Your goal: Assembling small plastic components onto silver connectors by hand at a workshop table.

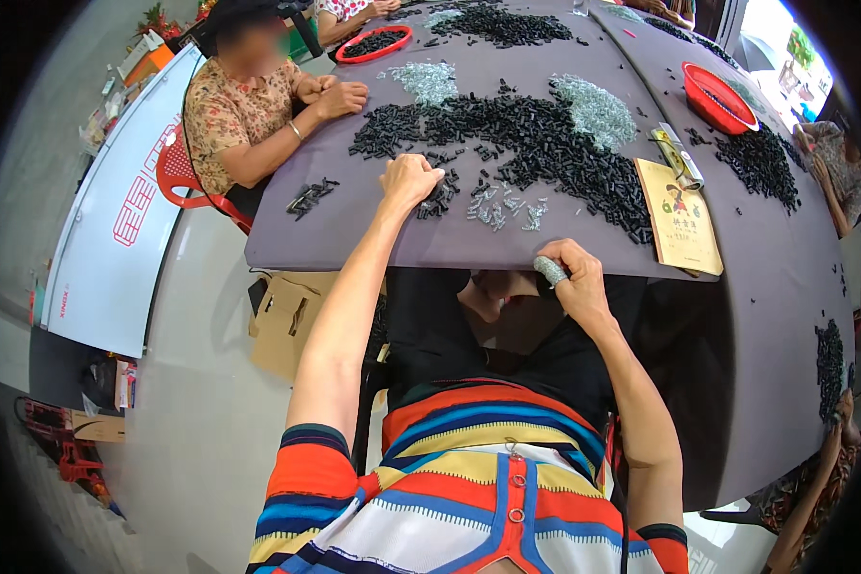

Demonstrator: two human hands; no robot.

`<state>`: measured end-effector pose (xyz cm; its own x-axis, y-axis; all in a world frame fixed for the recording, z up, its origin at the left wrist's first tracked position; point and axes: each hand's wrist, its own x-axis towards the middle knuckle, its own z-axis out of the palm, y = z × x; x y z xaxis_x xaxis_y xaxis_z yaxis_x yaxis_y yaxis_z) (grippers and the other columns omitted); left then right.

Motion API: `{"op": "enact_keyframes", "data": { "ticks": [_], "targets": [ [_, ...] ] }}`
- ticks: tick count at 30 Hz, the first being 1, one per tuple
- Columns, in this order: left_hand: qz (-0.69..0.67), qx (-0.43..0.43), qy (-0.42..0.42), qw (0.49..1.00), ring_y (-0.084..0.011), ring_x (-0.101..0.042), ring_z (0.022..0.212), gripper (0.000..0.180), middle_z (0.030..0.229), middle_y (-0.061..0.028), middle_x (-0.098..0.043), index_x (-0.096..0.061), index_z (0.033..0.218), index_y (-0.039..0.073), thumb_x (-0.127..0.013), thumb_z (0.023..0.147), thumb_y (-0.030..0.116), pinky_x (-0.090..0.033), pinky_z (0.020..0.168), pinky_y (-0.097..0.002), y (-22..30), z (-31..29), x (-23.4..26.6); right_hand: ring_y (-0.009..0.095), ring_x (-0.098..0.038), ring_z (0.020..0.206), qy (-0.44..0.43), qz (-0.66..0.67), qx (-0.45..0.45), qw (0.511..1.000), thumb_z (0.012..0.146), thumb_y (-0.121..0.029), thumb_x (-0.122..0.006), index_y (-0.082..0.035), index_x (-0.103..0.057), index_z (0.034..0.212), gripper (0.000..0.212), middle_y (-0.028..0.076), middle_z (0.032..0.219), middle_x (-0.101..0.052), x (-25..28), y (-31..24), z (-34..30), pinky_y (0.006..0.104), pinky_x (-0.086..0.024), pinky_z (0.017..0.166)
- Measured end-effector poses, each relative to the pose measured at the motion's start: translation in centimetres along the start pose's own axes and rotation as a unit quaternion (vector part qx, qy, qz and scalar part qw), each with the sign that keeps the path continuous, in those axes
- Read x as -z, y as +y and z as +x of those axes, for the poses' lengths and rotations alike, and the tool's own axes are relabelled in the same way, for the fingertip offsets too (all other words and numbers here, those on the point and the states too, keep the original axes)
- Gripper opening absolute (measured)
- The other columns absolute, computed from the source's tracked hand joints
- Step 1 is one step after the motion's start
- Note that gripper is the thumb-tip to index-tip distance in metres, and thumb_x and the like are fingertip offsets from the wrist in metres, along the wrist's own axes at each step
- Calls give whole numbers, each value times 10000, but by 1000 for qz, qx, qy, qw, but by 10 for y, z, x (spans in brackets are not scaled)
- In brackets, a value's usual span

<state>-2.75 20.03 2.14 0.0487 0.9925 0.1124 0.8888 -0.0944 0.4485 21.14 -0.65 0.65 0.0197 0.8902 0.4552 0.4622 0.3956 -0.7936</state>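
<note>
My left hand [410, 182] rests over the near part of the table with its fingers curled and pressed together. It is beside a small group of short black plastic pieces [437, 202], and whatever it may pinch is hidden. At the table's front edge, my right hand [581, 281] is closed, with a silver-grey wrap [550, 271] round one digit. I cannot make out anything between its fingers. Between and beyond the hands lie small clear pieces [507, 207], loosely scattered. A broad heap of black pieces [536, 143] spreads farther back.
Two piles of clear pieces [593, 112] flank the black heap. A yellow booklet [677, 215] lies at the right. Red baskets [717, 100] stand toward the far right and far left. A co-worker [249, 115] sits at the left corner by a few black pieces [311, 197]; others sit around the table.
</note>
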Motion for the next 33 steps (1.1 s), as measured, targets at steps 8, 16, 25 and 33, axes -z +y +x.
{"op": "enact_keyframes", "data": {
  "ticks": [8,16,25,33],
  "targets": [
    [53,31,-37,997,-315,-560,1033,171,978,-104,-664,-689,823,125,-574,698,107,-389,891,-534,24,0,-10,255,-593,717,-1,-7,7,1000,694,89,-555,-17,-602,847,192,109,803,-603,2,3,-1,307,-459,644],
    [-232,-119,124,957,-155,-599,718,124,753,-72,-628,-600,802,0,-649,746,98,-477,648,-305,9,-43,-12,280,-597,742,-12,-14,13,1000,698,74,-559,-20,-603,846,181,119,807,-601,4,6,0,325,-462,656],
    [-582,-38,-92,807,-101,-587,606,90,710,-65,-614,-567,840,-9,-645,801,15,-485,542,-222,29,-152,-10,302,-580,742,84,-165,68,980,700,73,-567,1,-593,849,168,131,818,-589,24,19,21,337,-463,676],
    [-627,-38,-134,767,-100,-587,610,109,723,-53,-610,-563,855,19,-652,794,1,-476,544,-221,19,-164,-23,313,-545,867,4,-363,108,926,725,-2,-493,-17,-581,819,130,127,905,-571,29,50,48,389,-470,759]
  ]
}}
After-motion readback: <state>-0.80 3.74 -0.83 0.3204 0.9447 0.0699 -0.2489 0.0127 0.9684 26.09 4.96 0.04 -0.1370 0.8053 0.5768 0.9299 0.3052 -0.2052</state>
